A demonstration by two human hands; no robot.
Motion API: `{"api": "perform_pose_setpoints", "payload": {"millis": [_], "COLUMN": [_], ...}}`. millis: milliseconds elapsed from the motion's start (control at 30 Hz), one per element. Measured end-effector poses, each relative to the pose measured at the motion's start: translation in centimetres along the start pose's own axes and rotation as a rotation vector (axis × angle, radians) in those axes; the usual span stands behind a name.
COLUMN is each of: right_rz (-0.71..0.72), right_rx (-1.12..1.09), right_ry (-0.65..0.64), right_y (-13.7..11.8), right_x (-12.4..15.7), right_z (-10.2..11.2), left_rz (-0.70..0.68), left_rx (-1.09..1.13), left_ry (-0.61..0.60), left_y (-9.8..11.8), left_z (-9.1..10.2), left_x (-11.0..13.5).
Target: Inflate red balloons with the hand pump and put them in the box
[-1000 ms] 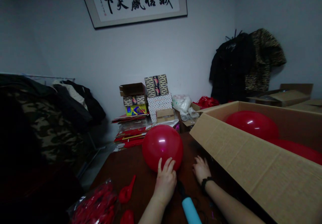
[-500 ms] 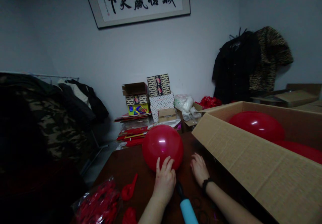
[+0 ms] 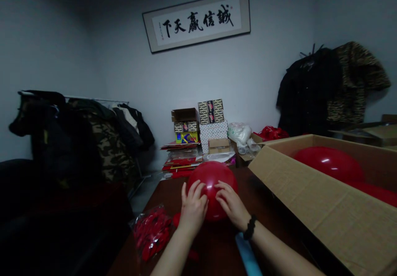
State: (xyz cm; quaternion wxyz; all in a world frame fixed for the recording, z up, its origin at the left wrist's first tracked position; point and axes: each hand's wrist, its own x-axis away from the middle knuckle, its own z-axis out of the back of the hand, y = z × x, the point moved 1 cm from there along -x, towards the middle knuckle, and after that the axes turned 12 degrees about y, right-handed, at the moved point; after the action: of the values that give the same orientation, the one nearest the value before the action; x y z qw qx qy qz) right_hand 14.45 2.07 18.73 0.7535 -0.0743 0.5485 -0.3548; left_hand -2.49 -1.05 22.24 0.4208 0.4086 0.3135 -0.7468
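Observation:
An inflated red balloon (image 3: pixel 212 169) is in front of me at the table's middle. My left hand (image 3: pixel 194 205) lies against its near left side, fingers bent and slightly apart. From the other side my right hand (image 3: pixel 233 205), with a black band on the wrist, curls its fingers onto the balloon. Both hands hold it between them; its neck is hidden. Partly under my right wrist is a light blue hand pump (image 3: pixel 247 254). To the left of my left arm lies a clear bag of red balloons (image 3: pixel 152 231), with a loose red piece (image 3: pixel 176 219) beside it.
At the right a large open cardboard box (image 3: pixel 297 197) holds red balloons (image 3: pixel 330 163). Stacked boxes (image 3: pixel 213 131) and red packets (image 3: pixel 181 162) stand at the table's far end. Clothes hang on a rack (image 3: pixel 108 143) at the left.
My right hand has moved left from the tabletop onto the balloon. The left hand stays at the balloon. The view has shifted, so the room appears further right and lower.

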Motion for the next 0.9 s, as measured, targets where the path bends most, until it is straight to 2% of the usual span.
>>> {"api": "perform_pose_setpoints", "payload": {"millis": [167, 333, 533, 767, 900], "right_rz": [0.032, 0.038, 0.014, -0.015, 0.004], "right_rx": [-0.126, -0.205, -0.216, -0.212, -0.2], "right_ry": [-0.075, -0.125, -0.1, -0.064, -0.114], "right_y": [-3.9, -6.1, -7.3, -8.3, -8.8], "right_x": [0.3, 0.8, 0.8, 0.3, 0.1], "right_z": [-0.6, -0.8, -0.1, 0.6, 1.5], "left_rz": [-0.031, -0.137, -0.214, -0.172, -0.158], "left_rx": [-0.01, 0.018, 0.071, 0.118, 0.11], "left_ry": [0.021, 0.028, 0.053, 0.05, 0.041], "left_y": [-0.8, -0.7, -0.3, 0.0, -0.1], "left_z": [4.0, 6.3, 7.4, 7.4, 7.4], "left_x": [0.9, 1.5, 1.5, 0.8, 0.6]}}
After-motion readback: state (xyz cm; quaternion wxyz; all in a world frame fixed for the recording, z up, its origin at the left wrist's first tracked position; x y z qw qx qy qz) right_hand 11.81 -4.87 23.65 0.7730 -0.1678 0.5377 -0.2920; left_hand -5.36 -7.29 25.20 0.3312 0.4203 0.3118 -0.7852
